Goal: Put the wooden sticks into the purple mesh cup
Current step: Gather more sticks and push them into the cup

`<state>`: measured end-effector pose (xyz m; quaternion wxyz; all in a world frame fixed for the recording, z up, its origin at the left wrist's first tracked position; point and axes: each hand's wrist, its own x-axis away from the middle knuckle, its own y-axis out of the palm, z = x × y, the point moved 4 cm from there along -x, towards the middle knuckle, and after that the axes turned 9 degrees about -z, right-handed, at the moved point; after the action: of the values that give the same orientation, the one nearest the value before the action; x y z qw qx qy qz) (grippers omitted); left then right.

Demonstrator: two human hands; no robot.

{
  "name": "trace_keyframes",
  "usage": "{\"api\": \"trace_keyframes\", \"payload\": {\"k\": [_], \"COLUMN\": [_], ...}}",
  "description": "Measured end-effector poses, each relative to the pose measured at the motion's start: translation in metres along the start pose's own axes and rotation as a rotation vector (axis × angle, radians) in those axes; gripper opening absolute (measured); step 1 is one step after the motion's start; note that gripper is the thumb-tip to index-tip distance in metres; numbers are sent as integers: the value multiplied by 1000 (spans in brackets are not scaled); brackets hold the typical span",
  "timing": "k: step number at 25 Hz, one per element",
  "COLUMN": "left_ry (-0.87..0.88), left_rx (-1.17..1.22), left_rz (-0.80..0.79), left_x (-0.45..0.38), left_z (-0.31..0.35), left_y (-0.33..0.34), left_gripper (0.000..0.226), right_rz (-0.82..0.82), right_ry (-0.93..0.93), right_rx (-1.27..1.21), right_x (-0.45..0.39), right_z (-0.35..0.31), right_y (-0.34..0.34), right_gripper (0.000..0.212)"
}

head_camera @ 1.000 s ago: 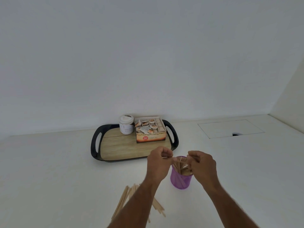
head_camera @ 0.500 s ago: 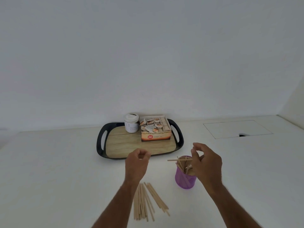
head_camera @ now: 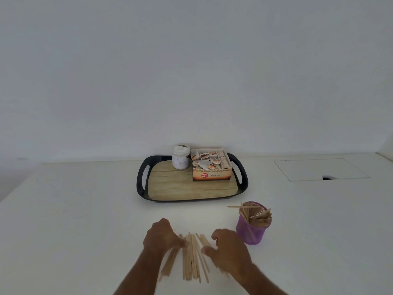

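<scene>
White table (head_camera: 85,209) carries all. Loose wooden sticks (head_camera: 191,258) lie flat between left hand (head_camera: 162,236) and right hand (head_camera: 226,249), partly under both. Purple mesh cup (head_camera: 252,232) stands just beyond right hand, to its right. Black-rimmed tray (head_camera: 141,182) sits farther back, well apart from hands.

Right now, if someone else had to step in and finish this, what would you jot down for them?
Left hand: down on the loose wooden sticks on the table, fingers on the pile; no clear grip visible.
Right hand: at the pile's right side, fingers curled toward the sticks; a grip cannot be confirmed.
Purple mesh cup: upright, right of the pile, in front of the tray.
Done: many sticks stand in the cup; one lies across its rim.
Left: gather the pile and drop it in the cup.
</scene>
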<state>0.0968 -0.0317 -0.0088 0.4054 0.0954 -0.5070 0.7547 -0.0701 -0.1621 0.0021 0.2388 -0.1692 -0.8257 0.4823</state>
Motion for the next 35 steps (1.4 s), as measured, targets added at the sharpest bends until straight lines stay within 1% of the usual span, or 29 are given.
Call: {"api": "trace_keyframes", "payload": {"k": [1, 3, 6, 10, 15, 18, 21, 24, 25, 27, 29, 31, 35], "left_ry": [-4, -21, -44, -52, -66, -70, -48, -31, -22, 17, 92, 196, 391], "left_rx": [-42, -146, -198, -128, 28, 128, 142, 174, 193, 263, 391, 480, 692], "left_rz": [-7, -4, 5, 21, 14, 14, 66, 99, 112, 161, 191, 213, 242], "left_x": [1, 1, 1, -2, -1, 0, 2, 5, 6, 7, 10, 14, 28], "left_z": [1, 2, 1, -5, -14, -18, -18, -16, -14, -9, 2, 19, 63], "left_y": [1, 3, 5, 7, 9, 8, 3, -8, -12, -17, -19, -20, -18], "left_gripper": [70, 60, 47, 37, 22, 17, 9, 11, 11, 13, 20, 24, 19], "right_rz": [-25, -20, 44, 95, 86, 58, 99, 140, 149, 195, 284, 374, 503], "right_ry": [15, 20, 12, 38, 30, 26, 14, -9, -14, -45, -71, -91, -119], "right_rx": [51, 128, 106, 70, 146, 137, 129, 65, 9, -136, -251, -304, -404], "right_x": [-1, -2, -3, -8, -8, -10, -8, -5, -3, -1, 4, 11, 26], "right_z": [0, 1, 4, 5, -2, -2, 0, -1, -2, -3, -5, -9, -11], "right_y": [8, 18, 27, 22, 20, 21, 15, 5, 1, -9, -25, -45, -87], "right_gripper": [44, 38, 30, 25, 20, 20, 16, 11, 10, 14, 16, 12, 11]}}
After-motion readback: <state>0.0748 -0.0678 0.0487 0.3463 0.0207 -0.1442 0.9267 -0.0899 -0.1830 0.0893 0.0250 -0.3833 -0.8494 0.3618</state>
